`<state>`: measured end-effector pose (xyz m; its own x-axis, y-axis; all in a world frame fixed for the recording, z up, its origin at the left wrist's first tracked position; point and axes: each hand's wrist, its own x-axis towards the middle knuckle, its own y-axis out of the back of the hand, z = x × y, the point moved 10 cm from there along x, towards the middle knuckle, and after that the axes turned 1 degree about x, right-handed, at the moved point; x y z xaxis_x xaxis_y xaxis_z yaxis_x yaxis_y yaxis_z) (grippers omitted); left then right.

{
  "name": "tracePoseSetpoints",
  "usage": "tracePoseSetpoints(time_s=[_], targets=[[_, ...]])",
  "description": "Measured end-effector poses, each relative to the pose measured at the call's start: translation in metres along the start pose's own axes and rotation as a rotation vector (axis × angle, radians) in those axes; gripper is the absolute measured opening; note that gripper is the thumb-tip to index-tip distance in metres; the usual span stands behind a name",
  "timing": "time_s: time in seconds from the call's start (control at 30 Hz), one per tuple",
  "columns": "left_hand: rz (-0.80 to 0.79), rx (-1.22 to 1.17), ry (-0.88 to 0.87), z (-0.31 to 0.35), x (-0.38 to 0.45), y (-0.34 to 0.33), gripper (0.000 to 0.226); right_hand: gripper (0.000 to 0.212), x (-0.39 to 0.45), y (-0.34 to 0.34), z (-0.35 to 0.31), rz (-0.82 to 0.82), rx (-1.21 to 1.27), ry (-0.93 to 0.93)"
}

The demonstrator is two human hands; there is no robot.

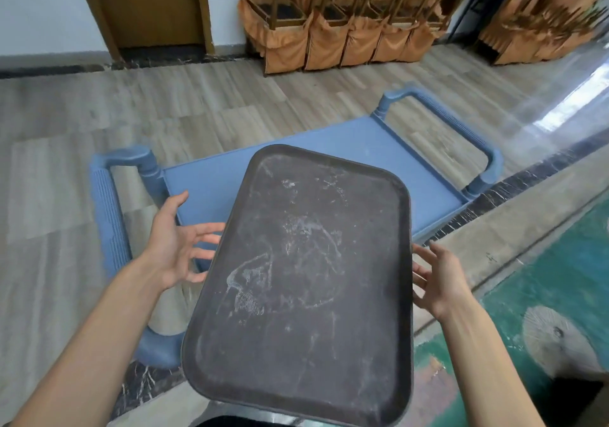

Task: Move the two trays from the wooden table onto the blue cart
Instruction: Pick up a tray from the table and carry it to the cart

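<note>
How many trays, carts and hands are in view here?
Trays: 1, the tray between the hands
Carts: 1, the cart under it
Hands: 2, left hand and right hand, both open beside the tray
Total: 4

The tray (306,281) is dark matt plastic, scuffed and streaked with whitish marks (its texture looks finely rough). The blue cart (356,149) is smooth matt plastic with ribbed handles.
</note>
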<state>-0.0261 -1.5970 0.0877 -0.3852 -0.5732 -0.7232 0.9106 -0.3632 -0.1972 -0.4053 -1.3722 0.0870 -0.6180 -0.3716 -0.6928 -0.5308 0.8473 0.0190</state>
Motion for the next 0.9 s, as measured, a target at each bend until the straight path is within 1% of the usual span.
tracePoseSetpoints(time_s=[0.1, 0.17, 0.3, 0.53, 0.77, 0.9], targets=[[0.052, -0.047, -0.032, 0.017, 0.021, 0.017, 0.096, 0.035, 0.031, -0.042, -0.023, -0.065, -0.065, 0.002], [0.094, -0.072, -0.026, 0.024, 0.029, 0.030, 0.095, 0.037, 0.046, -0.067, -0.032, -0.083, -0.114, -0.016], [0.189, -0.139, -0.024, 0.034, 0.041, 0.059, 0.094, 0.042, 0.076, -0.126, -0.050, -0.184, -0.207, -0.044], [0.395, -0.189, 0.001, 0.038, 0.064, 0.093, 0.095, 0.046, 0.131, -0.209, -0.055, -0.308, -0.341, -0.127], [0.550, -0.308, 0.088, 0.008, 0.078, 0.113, 0.090, 0.053, 0.164, -0.250, -0.032, -0.361, -0.388, -0.237], [0.603, -0.345, 0.116, -0.012, 0.080, 0.116, 0.095, 0.056, 0.171, -0.261, -0.019, -0.415, -0.376, -0.298]])
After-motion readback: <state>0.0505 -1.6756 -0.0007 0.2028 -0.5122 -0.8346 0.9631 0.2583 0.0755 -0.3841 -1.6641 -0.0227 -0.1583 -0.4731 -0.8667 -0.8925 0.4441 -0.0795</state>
